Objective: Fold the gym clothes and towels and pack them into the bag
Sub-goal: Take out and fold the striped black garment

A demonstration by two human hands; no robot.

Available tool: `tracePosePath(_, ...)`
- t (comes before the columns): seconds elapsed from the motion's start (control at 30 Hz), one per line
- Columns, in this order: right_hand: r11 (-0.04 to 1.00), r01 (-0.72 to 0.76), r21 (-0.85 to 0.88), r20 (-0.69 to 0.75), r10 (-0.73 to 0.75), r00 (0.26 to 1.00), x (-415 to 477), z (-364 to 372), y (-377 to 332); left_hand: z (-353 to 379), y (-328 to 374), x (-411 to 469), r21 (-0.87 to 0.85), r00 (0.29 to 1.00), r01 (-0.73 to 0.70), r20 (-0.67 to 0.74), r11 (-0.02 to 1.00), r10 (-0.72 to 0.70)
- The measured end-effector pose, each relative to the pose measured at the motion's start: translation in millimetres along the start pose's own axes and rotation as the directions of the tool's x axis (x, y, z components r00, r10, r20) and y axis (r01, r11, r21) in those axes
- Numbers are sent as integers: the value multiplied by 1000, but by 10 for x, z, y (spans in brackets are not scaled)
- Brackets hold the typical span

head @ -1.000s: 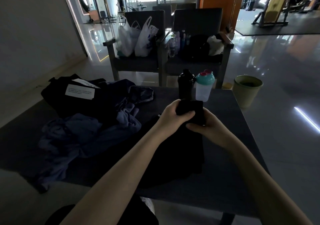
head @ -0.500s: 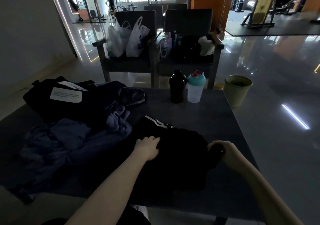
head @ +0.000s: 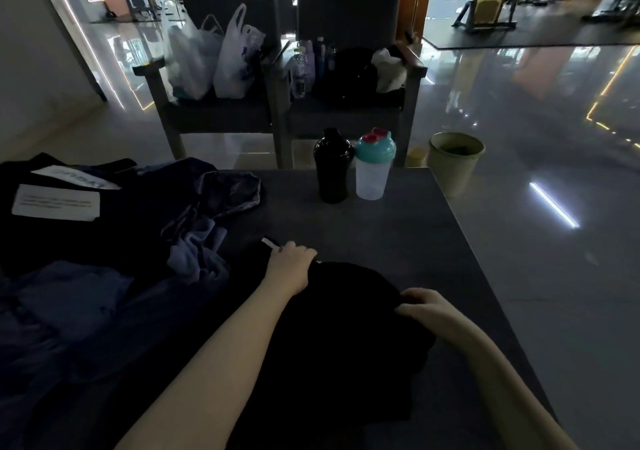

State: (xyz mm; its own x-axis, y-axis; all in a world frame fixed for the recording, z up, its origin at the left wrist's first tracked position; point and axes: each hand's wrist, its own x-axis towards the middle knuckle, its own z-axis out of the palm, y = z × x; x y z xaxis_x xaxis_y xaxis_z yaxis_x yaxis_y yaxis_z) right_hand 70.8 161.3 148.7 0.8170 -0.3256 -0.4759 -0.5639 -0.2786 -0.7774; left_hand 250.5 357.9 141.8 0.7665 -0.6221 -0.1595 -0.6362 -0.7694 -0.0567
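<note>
The black soft cloth garment (head: pixel 346 328) lies on the dark grey desk (head: pixel 398 234), probably light and limp, best taken by its edges, where the right hand (head: pixel 426 305) pinches it and the left hand (head: pixel 291 266) lies curled, though whether it grips I cannot tell.

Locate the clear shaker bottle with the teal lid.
Head view: the clear plastic shaker bottle with the teal lid stands at the dark table's far edge, just right of the black bottle.
</note>
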Motion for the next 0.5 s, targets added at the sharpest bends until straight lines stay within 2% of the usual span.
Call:
tracePosePath(0.07,999,29,21,-77,-27,997,69,62,57,-12,-42,-9,62,997,21,-73,998,-17)
tracePosePath(0.1,998,35,42,-105,-31,994,74,91,63,-10,-82,-26,18,992,35,-121,999,-32)
tracePosePath(0.17,996,30,89,-89,-22,996,29,130,-3,-40,-184,-85,-221,967,50,-232,974,-102)
tracePosePath(0.23,991,5,137,-40,0,999,6,179,-68,-145,-280,-164,-463,938,-2,-308,886,-159)
tracePosePath(0.33,956,-8,294,33,-2,999,-80,233,-250,-411,-339,-331,-631,925,-65,-328,773,-190)
tracePosePath(0.4,930,-23,367,54,3,999,-140,267,-343,-606,-350,-467,-649,915,-76,-347,757,-206)
tracePosePath(0.5,855,31,517,20,-49,999,-219,269,-450,-800,-428,-646,-553,868,-76,-447,830,-218)
